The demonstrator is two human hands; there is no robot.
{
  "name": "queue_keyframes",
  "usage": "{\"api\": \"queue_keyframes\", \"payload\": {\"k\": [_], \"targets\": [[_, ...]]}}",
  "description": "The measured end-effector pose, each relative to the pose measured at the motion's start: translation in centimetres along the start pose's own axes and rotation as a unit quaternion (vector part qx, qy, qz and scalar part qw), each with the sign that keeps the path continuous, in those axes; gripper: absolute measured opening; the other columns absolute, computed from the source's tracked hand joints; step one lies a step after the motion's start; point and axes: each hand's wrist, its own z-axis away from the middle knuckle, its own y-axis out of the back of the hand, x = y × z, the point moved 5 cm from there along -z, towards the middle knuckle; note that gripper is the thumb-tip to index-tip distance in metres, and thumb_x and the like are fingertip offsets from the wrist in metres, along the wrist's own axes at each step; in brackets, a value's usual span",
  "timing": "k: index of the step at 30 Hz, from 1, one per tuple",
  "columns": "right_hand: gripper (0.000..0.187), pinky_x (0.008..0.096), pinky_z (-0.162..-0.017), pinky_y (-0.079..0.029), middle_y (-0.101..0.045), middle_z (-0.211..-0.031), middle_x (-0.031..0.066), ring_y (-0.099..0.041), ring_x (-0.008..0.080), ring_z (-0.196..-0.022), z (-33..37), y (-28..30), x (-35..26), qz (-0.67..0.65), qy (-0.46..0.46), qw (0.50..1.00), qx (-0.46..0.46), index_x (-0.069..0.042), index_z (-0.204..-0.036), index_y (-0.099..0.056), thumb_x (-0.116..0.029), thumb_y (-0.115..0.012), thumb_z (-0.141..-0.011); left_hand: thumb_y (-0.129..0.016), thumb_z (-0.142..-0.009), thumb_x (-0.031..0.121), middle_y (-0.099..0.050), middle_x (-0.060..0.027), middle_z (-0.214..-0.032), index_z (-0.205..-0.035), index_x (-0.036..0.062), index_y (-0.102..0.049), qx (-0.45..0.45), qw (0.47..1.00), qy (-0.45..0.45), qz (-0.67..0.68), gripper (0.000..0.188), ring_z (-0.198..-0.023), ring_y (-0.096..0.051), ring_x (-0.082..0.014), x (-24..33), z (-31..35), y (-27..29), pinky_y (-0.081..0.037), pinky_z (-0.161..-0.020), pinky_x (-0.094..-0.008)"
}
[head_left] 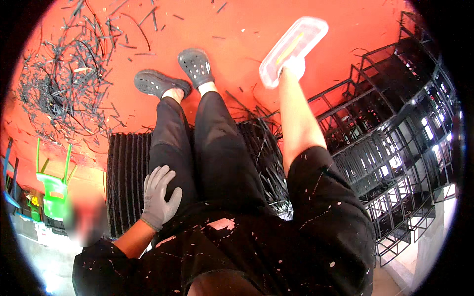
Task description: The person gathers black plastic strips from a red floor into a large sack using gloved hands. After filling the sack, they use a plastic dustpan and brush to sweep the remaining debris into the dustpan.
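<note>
L hand (161, 196), gloved, fingers spread, empty, on/near the thigh (170, 160); R hand (295, 69) grips a clear tub (301, 47) by its near edge over the red floor (232, 59). Prob. not done: black scraps (74, 81) lie loose twd floor's far L corner, none seen in tub.

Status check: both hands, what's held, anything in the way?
Right hand: grip on clear plastic container, held out over red floor. Left hand: open, by left thigh, nothing held. Black frames at right, loose black strips at left; neither touches container.
</note>
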Motion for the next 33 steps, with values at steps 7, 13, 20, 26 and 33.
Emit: {"api": "queue_keyframes", "payload": {"k": [7,13,20,26,33], "targets": [[0.023,0.0349,-0.064,-0.049,-0.07,-0.085,0.0067,-0.064,0.0206,-0.072,4.4,-13.6,-10.1,0.853,0.367,0.35,-0.125,-0.012,-0.095,-0.071,-0.032,-0.059,-0.089,-0.069,-0.078,0.016,-0.059,-0.014,-0.129,-0.115,0.0045,-0.064,-0.017,1.0,-0.022,-0.001,0.039,-0.127,-0.048,-0.0369,-0.6,-1.4,1.5,-0.033,-0.109,-0.051],[0.023,0.032,-0.059,-0.056,-0.074,-0.087,-0.0002,-0.07,0.0127,-0.074,20.1,-9.6,-22.2,0.441,0.257,0.838,-0.191,-0.018,-0.097,-0.076,-0.028,-0.057,-0.091,-0.067,-0.081,0.015,-0.06,-0.0146,-0.128,-0.115,0.0043,-0.065,0.022,0.998,0.001,0.054,0.036,-0.127,-0.049,-0.0383,-0.9,-1.2,1.6,-0.033,-0.109,-0.0509],[0.034,0.0445,-0.095,-0.047,-0.065,-0.121,0.0164,-0.057,0.0328,-0.12,39.5,-17.1,-31.9,0.016,0.159,0.939,-0.305,-0.006,-0.117,-0.067,-0.024,-0.062,-0.089,-0.069,-0.077,0.017,-0.063,-0.0104,-0.124,-0.109,0.0081,-0.067,0.085,0.994,0.009,0.068,0.033,-0.124,-0.052,-0.0359,-1.6,-0.9,1.8,-0.034,-0.108,-0.0509],[0.034,0.0405,-0.083,-0.057,-0.07,-0.098,0.0172,-0.07,0.0319,-0.094,44.3,-11.8,-37.0,0.033,0.314,0.863,-0.395,-0.004,-0.116,-0.059,-0.018,-0.064,-0.085,-0.069,-0.077,0.015,-0.063,-0.0103,-0.122,-0.107,0.0083,-0.067,0.129,0.987,0.007,0.096,0.031,-0.122,-0.053,-0.036,-1.8,-0.1,1.7,-0.035,-0.106,-0.0508],[0.021,0.0328,-0.074,-0.053,-0.068,-0.086,0.0085,-0.065,0.02,-0.08,18.0,0.3,-31.7,-0.026,0.391,0.915,-0.095,-0.005,-0.098,-0.068,-0.023,-0.062,-0.089,-0.067,-0.078,0.013,-0.063,-0.0146,-0.119,-0.106,0.0046,-0.066,0.135,0.981,-0.003,0.137,0.029,-0.119,-0.054,-0.0384,-2.8,0.8,1.5,-0.038,-0.104,-0.05]]}}
